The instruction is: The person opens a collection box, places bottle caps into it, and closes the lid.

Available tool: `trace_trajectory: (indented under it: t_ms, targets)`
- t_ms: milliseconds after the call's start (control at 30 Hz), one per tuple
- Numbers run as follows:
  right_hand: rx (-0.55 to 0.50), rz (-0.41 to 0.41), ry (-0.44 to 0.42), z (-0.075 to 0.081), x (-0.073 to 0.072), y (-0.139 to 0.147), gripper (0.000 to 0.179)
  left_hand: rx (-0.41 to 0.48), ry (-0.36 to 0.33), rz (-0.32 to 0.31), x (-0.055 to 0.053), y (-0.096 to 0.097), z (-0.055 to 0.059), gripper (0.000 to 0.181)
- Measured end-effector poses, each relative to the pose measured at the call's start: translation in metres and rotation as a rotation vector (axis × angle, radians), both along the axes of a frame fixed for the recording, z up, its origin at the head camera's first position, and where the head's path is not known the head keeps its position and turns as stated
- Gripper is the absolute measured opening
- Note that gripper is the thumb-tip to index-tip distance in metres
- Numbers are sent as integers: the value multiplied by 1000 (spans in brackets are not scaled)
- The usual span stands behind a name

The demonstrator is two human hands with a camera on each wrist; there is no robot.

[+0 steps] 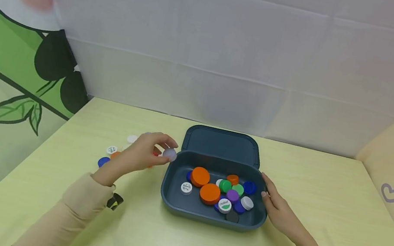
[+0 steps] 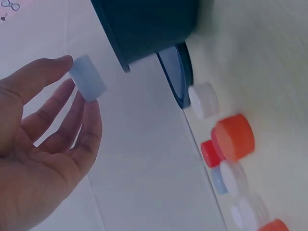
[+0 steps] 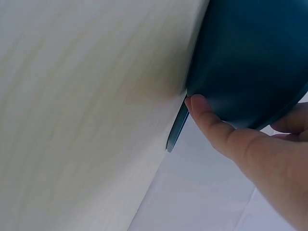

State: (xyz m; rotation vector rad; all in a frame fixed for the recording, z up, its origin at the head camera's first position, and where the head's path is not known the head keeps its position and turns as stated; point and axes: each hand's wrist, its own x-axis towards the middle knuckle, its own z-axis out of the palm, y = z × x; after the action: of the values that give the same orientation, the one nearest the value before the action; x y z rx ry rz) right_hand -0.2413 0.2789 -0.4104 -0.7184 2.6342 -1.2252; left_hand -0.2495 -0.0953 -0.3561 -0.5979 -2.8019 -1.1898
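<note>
My left hand (image 1: 141,153) pinches a pale translucent bottle cap (image 1: 169,154) between thumb and fingertips, at the left rim of a dark blue box (image 1: 185,214). Up close in the left wrist view, the cap (image 2: 87,78) is held on its side, above table height. My right hand (image 1: 279,210) grips the right wall of the box; one finger lies along the outer wall in the right wrist view while other digits reach over the rim. Inside the box lie several caps, among them a large orange cap (image 1: 200,177), a purple cap (image 1: 232,196) and a green cap (image 1: 225,186).
The box's lid (image 1: 222,145) lies right behind it. Left of the box, partly behind my left hand, are several loose caps, including a blue cap (image 1: 103,162), a white cap (image 1: 111,150) and an orange cap (image 2: 234,137). A white cloth wall (image 1: 232,59) rises behind the table.
</note>
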Motion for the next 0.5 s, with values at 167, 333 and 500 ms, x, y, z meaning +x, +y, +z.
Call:
trace_trajectory:
  t_ms: [167,333,500]
  targets:
    - [-5,0,-2,-2,-1,0,51,-59,19,-70,7,21,1,29]
    - [-8,-1,-5,-3,-2,0,51,-129,24,-141,11,40,-2,28]
    - [-12,-1,-4,-4,-2,0,51,-181,3,-234,13,54,-11,28]
